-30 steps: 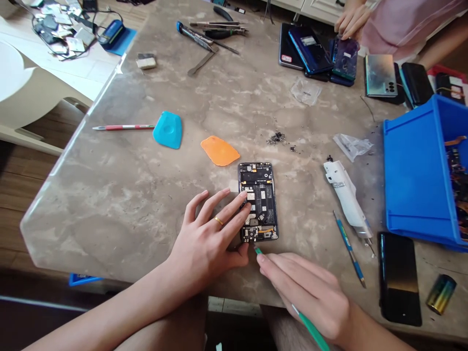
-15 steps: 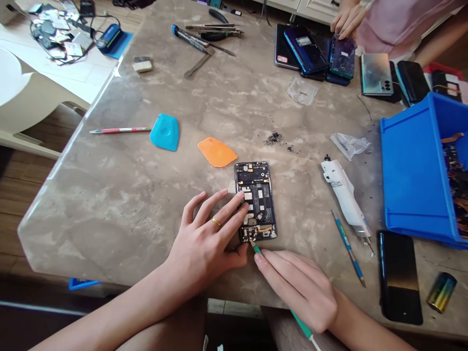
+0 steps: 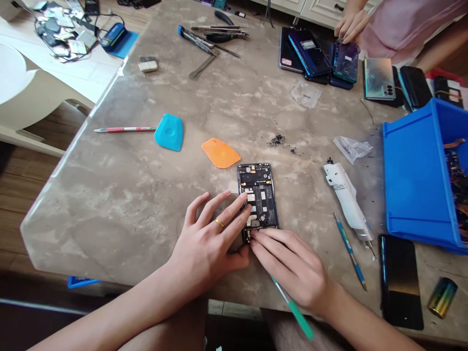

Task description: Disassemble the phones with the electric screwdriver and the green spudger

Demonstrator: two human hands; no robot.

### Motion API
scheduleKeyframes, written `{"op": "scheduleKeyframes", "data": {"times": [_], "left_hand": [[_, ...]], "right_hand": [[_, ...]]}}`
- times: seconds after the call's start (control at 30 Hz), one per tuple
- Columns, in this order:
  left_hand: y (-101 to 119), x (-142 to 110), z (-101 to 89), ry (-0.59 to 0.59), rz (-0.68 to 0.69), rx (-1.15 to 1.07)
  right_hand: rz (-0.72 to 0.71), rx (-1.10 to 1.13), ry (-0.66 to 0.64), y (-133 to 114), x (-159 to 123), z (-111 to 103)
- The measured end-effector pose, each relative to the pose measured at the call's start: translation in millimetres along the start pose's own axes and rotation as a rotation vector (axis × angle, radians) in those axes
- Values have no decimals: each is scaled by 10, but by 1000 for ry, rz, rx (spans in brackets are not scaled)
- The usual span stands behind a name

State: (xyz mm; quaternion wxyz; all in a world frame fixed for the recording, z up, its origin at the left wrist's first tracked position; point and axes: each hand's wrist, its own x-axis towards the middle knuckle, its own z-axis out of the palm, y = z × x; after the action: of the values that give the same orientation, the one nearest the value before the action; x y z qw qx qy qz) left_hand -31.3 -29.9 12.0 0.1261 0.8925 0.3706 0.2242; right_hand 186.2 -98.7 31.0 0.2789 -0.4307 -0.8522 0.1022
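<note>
A phone with its back off (image 3: 261,195) lies on the table, its inner boards, screws and black frame showing. My left hand (image 3: 208,234), with a ring on it, lies with fingers spread, fingertips on the phone's left edge and thumb near its lower left corner. My right hand (image 3: 292,265) is closed, its thumb and fingertips at the phone's lower end, covering part of it. A pry tool with a green handle (image 3: 302,319) sticks out from under that hand, its front part hidden. Whether the fingertips pinch a small part cannot be made out.
An orange pick (image 3: 221,153), a blue pick (image 3: 168,132) and loose screws (image 3: 277,141) lie beyond the phone. To the right are a white electric screwdriver (image 3: 347,200), a blue pen-like tool (image 3: 350,251), a black phone (image 3: 401,282) and a blue bin (image 3: 409,170). Another person's hand (image 3: 351,25) touches stacked phones.
My right hand has moved forward onto the phone's lower end. The pry tool's tip has left the phone and the tool now trails back under the hand. My left hand stays in place.
</note>
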Motion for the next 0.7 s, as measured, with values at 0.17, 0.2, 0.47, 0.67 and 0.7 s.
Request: {"op": "scheduleKeyframes", "data": {"times": [0.17, 0.2, 0.47, 0.67, 0.7], "left_hand": [[-6, -3, -1, 9, 5, -5], [-7, -2, -2, 9, 5, -6], [-6, 25, -13, 1, -1, 3], [0, 22, -10, 13, 9, 12], [0, 22, -9, 16, 11, 13]], "right_hand": [[123, 190, 129, 49, 63, -21], [191, 245, 167, 52, 68, -23], [698, 481, 391, -51, -106, -29], [924, 575, 618, -40, -271, 46], [951, 603, 638, -22, -281, 42]]}}
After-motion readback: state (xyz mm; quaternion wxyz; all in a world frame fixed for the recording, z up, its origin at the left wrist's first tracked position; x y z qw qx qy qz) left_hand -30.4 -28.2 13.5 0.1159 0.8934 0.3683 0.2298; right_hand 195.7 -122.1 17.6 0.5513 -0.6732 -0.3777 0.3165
